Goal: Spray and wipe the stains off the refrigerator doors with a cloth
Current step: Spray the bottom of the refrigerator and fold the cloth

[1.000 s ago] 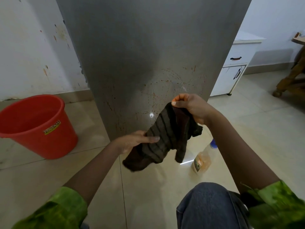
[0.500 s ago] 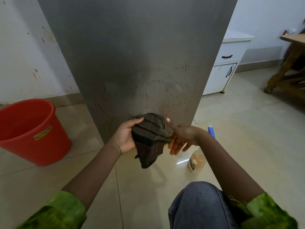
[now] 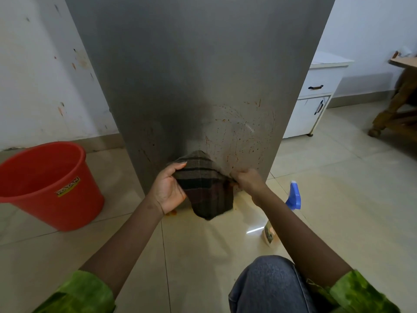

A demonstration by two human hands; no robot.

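Setting: domestic interior, the kitchen area of a home.

Indicators:
- A tall grey refrigerator door [image 3: 203,75] stands on a glossy beige tiled floor [image 3: 338,199].
- A white cabinet [image 3: 313,109] with a drawer and a door, both with dark handles, stands beside the refrigerator.
- The wall [image 3: 33,98] is painted white, marked, and has a skirting strip.
- A red plastic bucket [image 3: 74,206] and a spray bottle [image 3: 293,196] stand on the floor.
- Wooden furniture [image 3: 397,109] is at far right.

Striped brown cloth [image 3: 204,186] — red bucket [image 3: 48,184]
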